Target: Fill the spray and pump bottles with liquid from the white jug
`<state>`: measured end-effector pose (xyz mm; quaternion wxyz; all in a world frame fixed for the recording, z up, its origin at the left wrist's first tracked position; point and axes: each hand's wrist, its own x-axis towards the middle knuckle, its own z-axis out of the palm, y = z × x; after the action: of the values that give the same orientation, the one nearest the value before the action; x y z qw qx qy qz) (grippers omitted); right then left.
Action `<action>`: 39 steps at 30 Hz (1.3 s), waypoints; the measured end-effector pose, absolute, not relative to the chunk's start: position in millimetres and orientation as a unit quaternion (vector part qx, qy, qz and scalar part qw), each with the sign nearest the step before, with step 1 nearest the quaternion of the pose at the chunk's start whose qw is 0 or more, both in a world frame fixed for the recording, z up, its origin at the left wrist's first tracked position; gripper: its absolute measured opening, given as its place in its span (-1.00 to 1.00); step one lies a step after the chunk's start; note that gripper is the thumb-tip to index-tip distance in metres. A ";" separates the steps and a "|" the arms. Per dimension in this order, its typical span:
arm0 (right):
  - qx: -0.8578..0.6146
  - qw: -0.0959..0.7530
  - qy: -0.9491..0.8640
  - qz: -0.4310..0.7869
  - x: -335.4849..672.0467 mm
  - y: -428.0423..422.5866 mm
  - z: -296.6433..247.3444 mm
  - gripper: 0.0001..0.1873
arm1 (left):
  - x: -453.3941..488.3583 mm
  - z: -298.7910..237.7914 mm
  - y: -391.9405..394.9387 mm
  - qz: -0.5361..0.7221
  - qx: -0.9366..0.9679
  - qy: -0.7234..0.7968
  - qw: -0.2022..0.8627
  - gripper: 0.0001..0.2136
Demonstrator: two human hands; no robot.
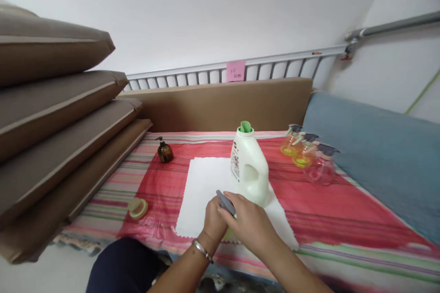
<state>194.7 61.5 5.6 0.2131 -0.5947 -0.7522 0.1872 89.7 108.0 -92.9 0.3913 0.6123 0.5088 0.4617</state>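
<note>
A pump bottle is between my hands in front of the large jug. Its grey pump head slants up between my fingers, and part of a yellowish body shows below. My left hand is closed around its left side. My right hand grips it at the pump head from the right. Most of the bottle is hidden by the hands. Just beyond them, a pale green jug with a hollow handle stands upright on a white cloth. Its mouth is uncapped, with a green spout inside.
Three clear pump bottles stand at the right, two with yellow liquid, one pinkish. A small brown pump bottle stands at the left, with a translucent cap nearer me. Brown cushions are stacked left; a blue-grey panel borders the right.
</note>
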 end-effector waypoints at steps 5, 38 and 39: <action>-0.619 0.089 -0.770 0.125 181.7 75.6 8.9 -0.77 | 76.7 -102.8 98.4 0.498 0.630 0.490 0.339 -0.79; -0.651 0.009 -0.749 0.122 184.8 92.7 19.5 -0.78 | 74.5 -130.4 88.1 0.404 0.705 0.519 0.266 -0.38; -0.651 0.009 -0.748 0.127 184.7 94.9 17.5 -0.78 | 74.7 -130.1 87.8 0.403 0.706 0.519 0.265 -0.38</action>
<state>184.7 94.9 17.5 0.0091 -0.6513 -0.7480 0.1273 74.7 87.8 -130.1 0.2651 0.7057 0.5189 0.4031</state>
